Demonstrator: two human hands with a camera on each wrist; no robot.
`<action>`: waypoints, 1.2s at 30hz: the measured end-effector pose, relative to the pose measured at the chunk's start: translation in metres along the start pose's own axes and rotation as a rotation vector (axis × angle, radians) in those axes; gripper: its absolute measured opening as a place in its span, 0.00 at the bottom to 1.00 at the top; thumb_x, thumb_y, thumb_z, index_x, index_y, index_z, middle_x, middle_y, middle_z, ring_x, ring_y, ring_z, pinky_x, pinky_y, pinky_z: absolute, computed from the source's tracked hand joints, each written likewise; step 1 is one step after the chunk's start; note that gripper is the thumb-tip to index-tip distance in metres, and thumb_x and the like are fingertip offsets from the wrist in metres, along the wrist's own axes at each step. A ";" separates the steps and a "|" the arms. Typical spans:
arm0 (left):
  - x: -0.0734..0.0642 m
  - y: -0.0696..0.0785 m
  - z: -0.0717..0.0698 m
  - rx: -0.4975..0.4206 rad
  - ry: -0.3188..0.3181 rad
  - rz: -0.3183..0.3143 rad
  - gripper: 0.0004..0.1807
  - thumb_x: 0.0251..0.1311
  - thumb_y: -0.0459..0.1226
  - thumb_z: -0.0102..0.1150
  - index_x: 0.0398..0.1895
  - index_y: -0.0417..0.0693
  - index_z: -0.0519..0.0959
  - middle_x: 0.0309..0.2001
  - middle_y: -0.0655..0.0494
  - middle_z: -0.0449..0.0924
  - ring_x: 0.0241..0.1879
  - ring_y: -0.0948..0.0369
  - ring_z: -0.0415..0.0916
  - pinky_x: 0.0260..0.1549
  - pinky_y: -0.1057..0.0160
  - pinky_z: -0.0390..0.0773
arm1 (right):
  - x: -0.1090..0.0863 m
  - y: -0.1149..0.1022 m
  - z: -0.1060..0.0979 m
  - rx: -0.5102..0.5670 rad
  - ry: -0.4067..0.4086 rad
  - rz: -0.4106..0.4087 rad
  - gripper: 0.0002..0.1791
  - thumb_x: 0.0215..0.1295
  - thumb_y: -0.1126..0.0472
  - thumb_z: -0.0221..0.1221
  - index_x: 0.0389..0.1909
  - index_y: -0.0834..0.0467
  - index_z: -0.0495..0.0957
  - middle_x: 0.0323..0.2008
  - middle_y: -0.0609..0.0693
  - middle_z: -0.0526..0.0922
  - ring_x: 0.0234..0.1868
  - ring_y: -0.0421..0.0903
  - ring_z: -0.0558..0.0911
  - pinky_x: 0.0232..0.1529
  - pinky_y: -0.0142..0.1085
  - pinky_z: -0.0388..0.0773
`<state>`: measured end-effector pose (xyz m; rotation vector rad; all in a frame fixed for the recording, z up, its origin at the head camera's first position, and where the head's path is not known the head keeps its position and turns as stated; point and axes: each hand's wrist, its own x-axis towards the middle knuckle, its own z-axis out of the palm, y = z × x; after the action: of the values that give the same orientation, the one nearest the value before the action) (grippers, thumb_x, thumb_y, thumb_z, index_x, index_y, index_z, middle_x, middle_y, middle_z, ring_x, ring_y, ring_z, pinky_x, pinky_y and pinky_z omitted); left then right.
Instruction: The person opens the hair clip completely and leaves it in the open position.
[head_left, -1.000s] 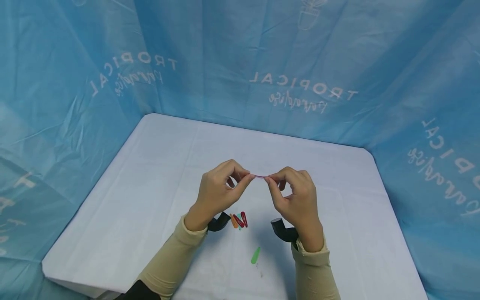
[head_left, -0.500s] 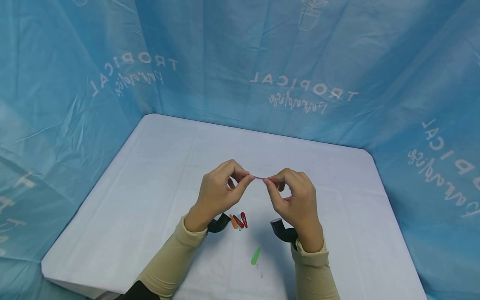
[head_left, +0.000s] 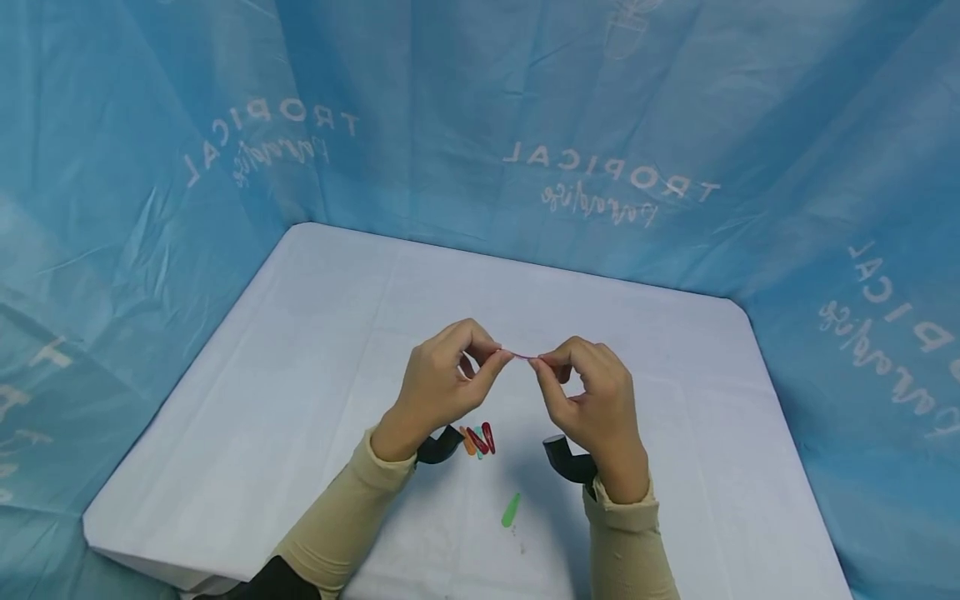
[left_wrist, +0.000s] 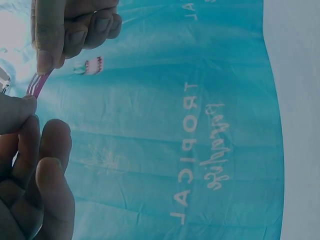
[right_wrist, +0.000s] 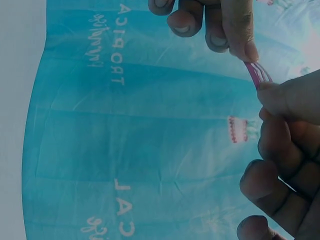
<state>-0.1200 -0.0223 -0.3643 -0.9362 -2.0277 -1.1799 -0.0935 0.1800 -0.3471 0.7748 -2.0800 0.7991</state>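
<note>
Barely any shift since the earlier frame: your left hand (head_left: 442,371) and right hand (head_left: 596,387) still pinch opposite ends of the purple clip (right_wrist: 254,73) above the white table (head_left: 315,375). Green clip (head_left: 512,510) lies near, small coloured clips (head_left: 477,442) farther left. Blue printed curtain (head_left: 450,100) lines far, left and right.
</note>
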 end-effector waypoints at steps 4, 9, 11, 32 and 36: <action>0.001 0.002 -0.001 -0.004 -0.013 0.012 0.09 0.59 0.41 0.63 0.30 0.47 0.75 0.27 0.59 0.77 0.25 0.69 0.75 0.23 0.73 0.75 | -0.001 0.001 -0.001 -0.001 -0.010 -0.017 0.10 0.62 0.56 0.61 0.26 0.57 0.78 0.19 0.45 0.75 0.21 0.39 0.70 0.26 0.36 0.68; 0.000 0.003 -0.001 0.006 -0.023 0.008 0.09 0.58 0.40 0.64 0.29 0.47 0.75 0.26 0.59 0.77 0.24 0.69 0.75 0.22 0.73 0.75 | -0.002 0.002 -0.001 0.002 -0.025 -0.018 0.09 0.61 0.57 0.62 0.26 0.57 0.78 0.19 0.44 0.75 0.21 0.39 0.71 0.27 0.36 0.68; 0.000 0.003 -0.001 0.008 -0.026 0.007 0.09 0.58 0.41 0.64 0.29 0.47 0.75 0.27 0.60 0.77 0.25 0.69 0.75 0.22 0.74 0.75 | -0.003 0.002 -0.001 0.000 -0.023 -0.015 0.09 0.61 0.57 0.62 0.25 0.57 0.78 0.19 0.44 0.75 0.21 0.40 0.71 0.27 0.36 0.69; 0.002 0.004 0.002 0.048 -0.024 0.025 0.10 0.57 0.39 0.65 0.28 0.47 0.74 0.26 0.59 0.77 0.23 0.67 0.75 0.22 0.75 0.73 | -0.001 0.002 -0.003 -0.036 -0.028 -0.003 0.11 0.61 0.55 0.61 0.25 0.58 0.77 0.18 0.45 0.75 0.20 0.39 0.69 0.24 0.36 0.68; 0.000 0.004 0.001 0.058 -0.027 0.014 0.09 0.58 0.40 0.64 0.29 0.47 0.74 0.26 0.60 0.77 0.24 0.68 0.74 0.24 0.74 0.74 | -0.001 0.002 -0.003 -0.038 -0.030 -0.007 0.12 0.62 0.55 0.61 0.24 0.57 0.77 0.18 0.45 0.75 0.20 0.38 0.69 0.24 0.36 0.67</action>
<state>-0.1168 -0.0194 -0.3627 -0.9410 -2.0621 -1.1005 -0.0931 0.1841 -0.3472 0.7778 -2.1118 0.7458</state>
